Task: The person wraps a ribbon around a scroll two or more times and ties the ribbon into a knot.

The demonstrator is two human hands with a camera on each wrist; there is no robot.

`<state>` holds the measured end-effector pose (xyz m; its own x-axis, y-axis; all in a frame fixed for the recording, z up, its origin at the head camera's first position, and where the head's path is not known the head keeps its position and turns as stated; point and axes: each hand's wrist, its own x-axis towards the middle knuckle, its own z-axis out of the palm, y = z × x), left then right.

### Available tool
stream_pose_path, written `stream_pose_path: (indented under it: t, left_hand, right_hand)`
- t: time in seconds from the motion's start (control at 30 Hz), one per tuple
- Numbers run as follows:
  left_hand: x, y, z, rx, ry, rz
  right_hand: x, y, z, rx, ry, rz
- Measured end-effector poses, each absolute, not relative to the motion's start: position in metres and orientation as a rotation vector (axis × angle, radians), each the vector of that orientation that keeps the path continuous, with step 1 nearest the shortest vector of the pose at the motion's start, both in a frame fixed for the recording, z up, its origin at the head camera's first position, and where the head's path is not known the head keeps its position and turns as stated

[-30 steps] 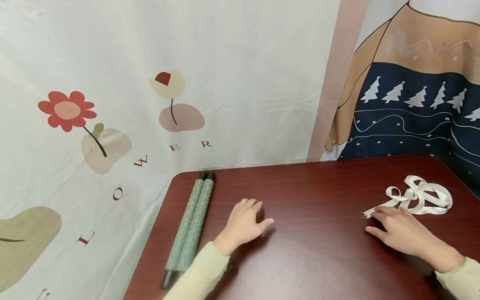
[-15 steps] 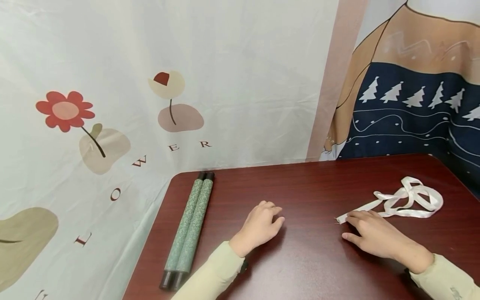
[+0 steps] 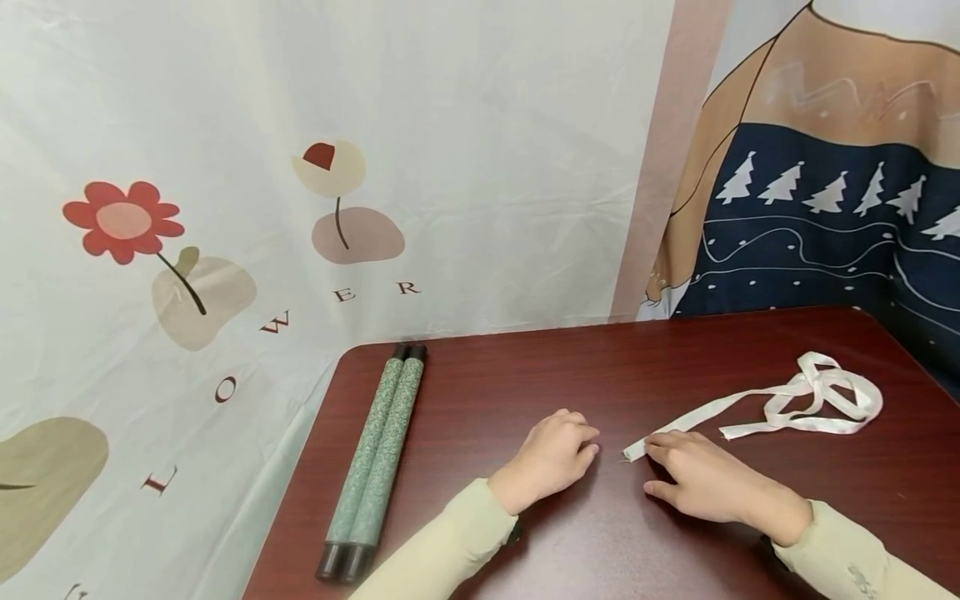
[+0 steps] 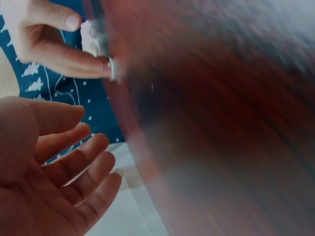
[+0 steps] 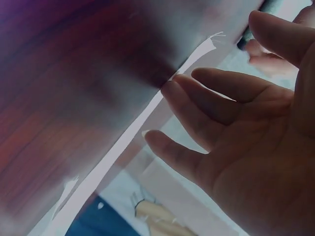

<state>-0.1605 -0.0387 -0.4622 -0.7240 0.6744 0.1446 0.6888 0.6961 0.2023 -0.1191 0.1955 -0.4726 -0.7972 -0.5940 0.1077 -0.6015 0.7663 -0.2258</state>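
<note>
A white ribbon (image 3: 705, 412) lies on the dark red table, one end drawn out toward the middle and the rest looped at the right. My right hand (image 3: 708, 482) presses its fingertips on the ribbon close to the frayed end (image 5: 206, 45); in the right wrist view the thumb stands apart from the fingers. Loosely bent and holding nothing, my left hand (image 3: 551, 458) hovers over the table just left of that end. In the left wrist view the left palm (image 4: 29, 196) faces the right hand's fingers (image 4: 83, 64), with a bit of ribbon at their tips.
Two green patterned rods (image 3: 378, 450) with black ends lie side by side along the table's left side. Behind the dark red table (image 3: 525, 375) hangs a printed cloth (image 3: 487, 167) with flowers, letters and small trees.
My right hand has moved left, dragging the ribbon's end with it and straightening part of the ribbon. A second end now shows by the loops. My left hand has shifted right.
</note>
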Motion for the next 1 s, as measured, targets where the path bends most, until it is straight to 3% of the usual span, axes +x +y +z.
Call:
stream_pose_path:
  t: [0.2, 0.53, 1.0]
  left_hand:
    - [-0.157, -0.026, -0.464, -1.171, -2.821, -0.248]
    - [-0.158, -0.02, -0.475, -0.773, -3.066, -0.492]
    - [-0.163, -0.039, -0.471, -0.774, -3.127, -0.54]
  right_hand:
    - [-0.118, 0.177, -0.468, 1.072, -2.94, 0.48]
    - [-0.115, 0.162, -0.464, 1.132, -3.001, 0.627]
    - [-0.132, 0.199, -0.469, 0.958, -2.887, 0.446]
